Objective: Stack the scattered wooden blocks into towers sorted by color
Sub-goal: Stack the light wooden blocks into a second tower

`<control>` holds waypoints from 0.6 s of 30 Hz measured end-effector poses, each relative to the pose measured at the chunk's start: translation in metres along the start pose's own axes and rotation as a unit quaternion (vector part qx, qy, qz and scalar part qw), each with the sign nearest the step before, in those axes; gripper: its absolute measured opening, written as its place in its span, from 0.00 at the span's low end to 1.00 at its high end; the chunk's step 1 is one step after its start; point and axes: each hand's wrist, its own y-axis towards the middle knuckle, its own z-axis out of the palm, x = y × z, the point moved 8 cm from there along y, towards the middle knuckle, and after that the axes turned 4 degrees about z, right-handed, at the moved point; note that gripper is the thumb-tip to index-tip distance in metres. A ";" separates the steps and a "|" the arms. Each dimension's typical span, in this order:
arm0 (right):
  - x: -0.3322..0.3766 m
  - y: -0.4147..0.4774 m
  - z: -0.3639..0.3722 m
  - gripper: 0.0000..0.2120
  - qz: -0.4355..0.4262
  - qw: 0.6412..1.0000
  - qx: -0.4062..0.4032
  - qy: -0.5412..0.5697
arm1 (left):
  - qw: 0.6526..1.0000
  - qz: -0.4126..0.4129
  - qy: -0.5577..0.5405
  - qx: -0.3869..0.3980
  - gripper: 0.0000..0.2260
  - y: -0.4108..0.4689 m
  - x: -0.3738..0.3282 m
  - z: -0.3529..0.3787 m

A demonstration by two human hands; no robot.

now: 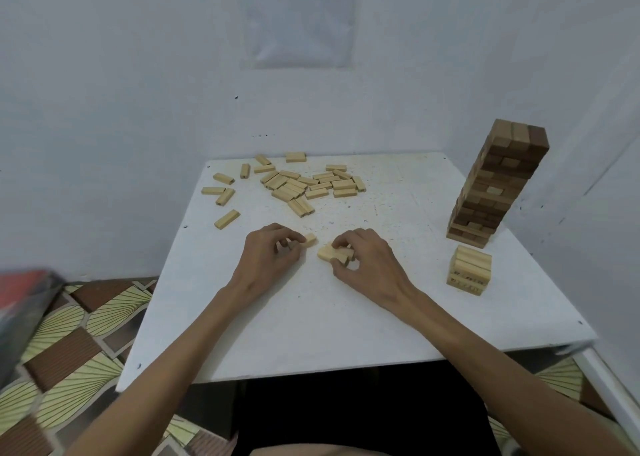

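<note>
Pale blocks (329, 254) are gripped by left hand (273, 252) and right hand (367, 259); short stack (469, 275) bears illegible print.

Pale blocks (304, 185), brown tower (498, 182), white table (311, 317)

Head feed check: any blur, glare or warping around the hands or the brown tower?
Head view: soft, even light, no glare on the white table; left hand and right hand, each gripping light blocks, are sharp with faint shadows; the brown tower leans, likely wide-angle warp; the red object at the left edge is blurred.
</note>
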 end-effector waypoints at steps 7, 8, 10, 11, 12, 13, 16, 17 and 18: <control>0.011 -0.039 0.010 0.22 0.013 0.995 0.077 0.065 | 1.000 -0.011 -0.017 0.022 0.07 -0.027 -0.018 0.004; 0.011 -0.040 0.011 0.23 0.013 0.993 0.084 0.080 | 0.999 -0.020 -0.018 0.029 0.07 -0.029 -0.021 0.005; 0.013 -0.041 0.010 0.23 0.006 0.990 0.081 0.113 | 0.999 -0.021 -0.012 0.043 0.07 -0.032 -0.026 0.008; 0.014 -0.041 0.007 0.23 0.002 0.989 0.076 0.128 | 0.998 -0.019 -0.008 0.052 0.07 -0.032 -0.027 0.009; 0.015 -0.041 0.005 0.23 0.000 0.988 0.071 0.139 | 0.998 -0.017 -0.007 0.059 0.08 -0.033 -0.029 0.010; 0.014 -0.040 0.003 0.23 0.000 0.987 0.069 0.146 | 0.998 -0.013 -0.004 0.068 0.08 -0.033 -0.029 0.009; 0.010 -0.035 -0.002 0.22 -0.013 0.989 0.069 0.130 | 0.995 0.008 -0.001 0.095 0.12 -0.035 -0.031 0.011; 0.008 -0.033 -0.003 0.21 -0.020 0.991 0.066 0.118 | 0.995 0.011 -0.002 0.101 0.13 -0.036 -0.031 0.012; 0.006 -0.032 -0.004 0.21 -0.026 0.992 0.062 0.107 | 0.994 0.014 -0.002 0.106 0.14 -0.036 -0.032 0.012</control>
